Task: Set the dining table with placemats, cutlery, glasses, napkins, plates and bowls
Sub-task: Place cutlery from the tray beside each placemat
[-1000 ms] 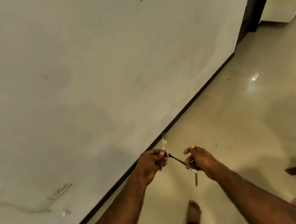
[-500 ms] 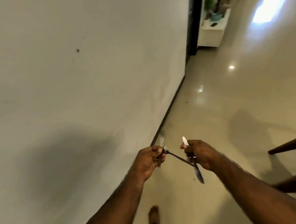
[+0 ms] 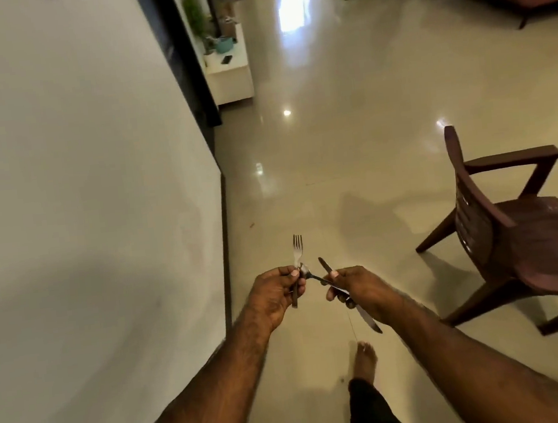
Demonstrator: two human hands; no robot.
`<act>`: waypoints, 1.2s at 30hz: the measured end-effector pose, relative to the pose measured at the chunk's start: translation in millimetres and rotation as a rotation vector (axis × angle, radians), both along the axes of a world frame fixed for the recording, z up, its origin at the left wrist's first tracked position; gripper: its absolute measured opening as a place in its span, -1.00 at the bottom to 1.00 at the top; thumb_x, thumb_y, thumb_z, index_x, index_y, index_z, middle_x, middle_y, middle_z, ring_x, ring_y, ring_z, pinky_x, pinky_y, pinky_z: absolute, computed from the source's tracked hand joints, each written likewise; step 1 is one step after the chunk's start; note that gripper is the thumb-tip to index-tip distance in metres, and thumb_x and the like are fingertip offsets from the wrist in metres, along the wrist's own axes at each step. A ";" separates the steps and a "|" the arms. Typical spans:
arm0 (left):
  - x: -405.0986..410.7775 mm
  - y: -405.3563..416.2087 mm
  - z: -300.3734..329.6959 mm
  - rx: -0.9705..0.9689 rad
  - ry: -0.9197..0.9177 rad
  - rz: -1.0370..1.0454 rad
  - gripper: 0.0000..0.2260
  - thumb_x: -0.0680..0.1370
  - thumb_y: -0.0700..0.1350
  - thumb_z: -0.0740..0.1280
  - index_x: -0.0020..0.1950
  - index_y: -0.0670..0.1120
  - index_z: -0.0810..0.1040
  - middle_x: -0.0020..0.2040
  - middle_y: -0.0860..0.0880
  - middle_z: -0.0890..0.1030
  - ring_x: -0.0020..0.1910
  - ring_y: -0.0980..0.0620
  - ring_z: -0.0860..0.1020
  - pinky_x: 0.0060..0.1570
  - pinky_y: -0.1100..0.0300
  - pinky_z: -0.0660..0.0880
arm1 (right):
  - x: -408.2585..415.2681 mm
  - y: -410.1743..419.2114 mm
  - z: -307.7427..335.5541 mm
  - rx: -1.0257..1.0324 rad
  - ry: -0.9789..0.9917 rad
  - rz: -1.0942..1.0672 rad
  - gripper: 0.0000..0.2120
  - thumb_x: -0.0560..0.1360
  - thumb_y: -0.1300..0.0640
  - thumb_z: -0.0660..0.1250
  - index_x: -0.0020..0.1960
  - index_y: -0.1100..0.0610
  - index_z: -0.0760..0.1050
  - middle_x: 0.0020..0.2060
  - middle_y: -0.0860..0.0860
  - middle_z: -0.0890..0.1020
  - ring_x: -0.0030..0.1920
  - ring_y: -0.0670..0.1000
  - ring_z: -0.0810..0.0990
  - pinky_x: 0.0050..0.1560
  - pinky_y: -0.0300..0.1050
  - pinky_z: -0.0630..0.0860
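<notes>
Steel fork in left hand, knife in right hand

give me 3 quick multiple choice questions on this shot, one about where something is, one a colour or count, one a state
1. Where does the chair stand?
A. against the wall
B. on the floor to the person's right
C. behind the white cabinet

2. How many tines show on the fork?
A. two
B. four
C. six

3. What is the right hand doing?
A. hanging idle
B. pressing the wall
C. holding a knife and a spoon

Answers: 1 B, it sits on bare floor right of the arms. 2 B, four tines point up above the left hand. 3 C, its fingers curl round both handles.
</notes>
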State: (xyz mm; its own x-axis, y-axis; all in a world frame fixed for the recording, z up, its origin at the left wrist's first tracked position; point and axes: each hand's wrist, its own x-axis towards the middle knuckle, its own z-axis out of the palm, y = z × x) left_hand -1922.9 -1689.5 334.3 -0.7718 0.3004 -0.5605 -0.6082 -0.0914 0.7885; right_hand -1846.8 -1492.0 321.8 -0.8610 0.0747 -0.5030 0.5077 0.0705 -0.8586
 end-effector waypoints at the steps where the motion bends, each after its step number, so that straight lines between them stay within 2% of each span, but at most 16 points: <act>1: -25.6 18.0 -4.8 -0.009 -0.006 -0.007 -0.87 0.63 -0.41 0.32 0.02 -0.29 0.66 -0.13 -0.20 0.71 -0.21 -0.04 0.66 -0.06 0.11 0.67 | -22.7 15.8 -4.4 0.004 -0.001 -0.002 -0.68 0.74 0.03 0.18 0.15 0.15 0.67 -0.22 0.08 0.72 -0.31 -0.05 0.47 -0.33 -0.18 0.40; 4: -93.4 69.9 -10.8 0.008 -0.040 -0.022 -0.89 0.63 -0.40 0.31 0.05 -0.31 0.64 -0.10 -0.22 0.70 -0.19 -0.06 0.65 -0.05 0.12 0.66 | -84.7 62.9 -12.1 -0.005 -0.005 -0.020 -0.66 0.73 0.01 0.21 0.10 0.19 0.68 -0.36 0.04 0.55 -0.42 -0.09 0.38 -0.39 -0.19 0.33; 7: -158.0 117.9 -7.6 0.046 -0.062 -0.042 -0.88 0.63 -0.40 0.31 0.13 -0.34 0.61 -0.05 -0.25 0.70 -0.14 -0.09 0.68 -0.02 0.09 0.68 | -145.1 114.5 -4.9 -0.015 -0.011 -0.033 -0.68 0.72 0.04 0.23 0.08 0.22 0.68 -0.39 0.00 0.47 -0.43 -0.10 0.33 -0.42 -0.21 0.28; 12: -264.7 184.0 7.9 0.106 -0.086 0.013 -0.89 0.62 -0.40 0.34 0.12 -0.28 0.58 0.01 -0.27 0.70 -0.04 -0.16 0.73 0.05 -0.02 0.69 | -256.1 199.1 19.8 0.004 0.004 -0.048 -0.71 0.72 0.08 0.24 0.07 0.24 0.65 -0.37 0.04 0.46 -0.44 -0.09 0.33 -0.39 -0.18 0.27; 18: -421.3 262.4 5.8 0.047 -0.059 -0.073 -0.90 0.60 -0.34 0.41 0.07 -0.18 0.63 -0.16 -0.14 0.68 -0.09 -0.14 0.71 -0.06 -0.08 0.69 | -397.6 277.5 17.2 0.031 0.034 -0.111 -0.71 0.72 0.05 0.24 0.07 0.20 0.67 -0.36 0.03 0.50 -0.41 -0.07 0.36 -0.37 -0.18 0.33; 23: -550.5 344.5 0.6 -0.022 -0.016 -0.260 -0.91 0.60 -0.28 0.44 0.01 -0.09 0.64 -0.17 -0.05 0.69 -0.15 -0.05 0.68 -0.06 0.04 0.62 | -497.0 345.8 2.5 -0.022 0.063 -0.290 -0.70 0.72 0.07 0.24 0.08 0.24 0.66 -0.32 0.07 0.52 -0.38 -0.03 0.38 -0.31 -0.15 0.37; 27: -638.2 426.0 5.8 -0.061 -0.011 -0.512 -0.91 0.60 -0.30 0.43 0.02 -0.12 0.63 -0.17 -0.08 0.67 -0.16 -0.08 0.68 -0.07 0.04 0.62 | -554.3 406.9 9.7 -0.108 0.117 -0.475 -0.75 0.73 0.16 0.22 0.11 0.28 0.62 -0.28 0.11 0.57 -0.34 -0.01 0.44 -0.27 -0.14 0.41; 32: -700.4 549.9 6.2 -0.093 0.041 -0.783 -0.93 0.60 -0.29 0.43 0.02 -0.13 0.64 -0.18 -0.09 0.65 -0.17 -0.08 0.66 -0.15 0.07 0.61 | -586.2 494.2 1.6 -0.190 0.148 -0.732 -0.79 0.72 0.29 0.14 0.18 0.29 0.55 -0.26 0.10 0.58 -0.37 -0.04 0.41 -0.29 -0.14 0.39; 34: -715.3 601.0 3.2 -0.103 0.068 -0.885 -0.93 0.60 -0.29 0.43 0.00 -0.13 0.64 -0.18 -0.10 0.64 -0.17 -0.08 0.66 -0.16 0.07 0.60 | -599.3 535.6 -4.9 -0.187 0.132 -0.818 -0.79 0.69 0.31 0.14 0.15 0.26 0.55 -0.28 0.09 0.53 -0.40 -0.05 0.35 -0.34 -0.14 0.33; 36: -725.8 655.1 -2.9 -0.131 0.089 -0.979 -0.92 0.61 -0.29 0.42 -0.01 -0.13 0.66 -0.15 -0.11 0.64 -0.15 -0.07 0.65 -0.14 0.06 0.60 | -614.1 585.0 -11.8 -0.181 0.118 -0.889 -0.88 0.66 0.25 0.23 0.06 0.22 0.55 -0.32 0.05 0.48 -0.41 -0.05 0.30 -0.38 -0.14 0.28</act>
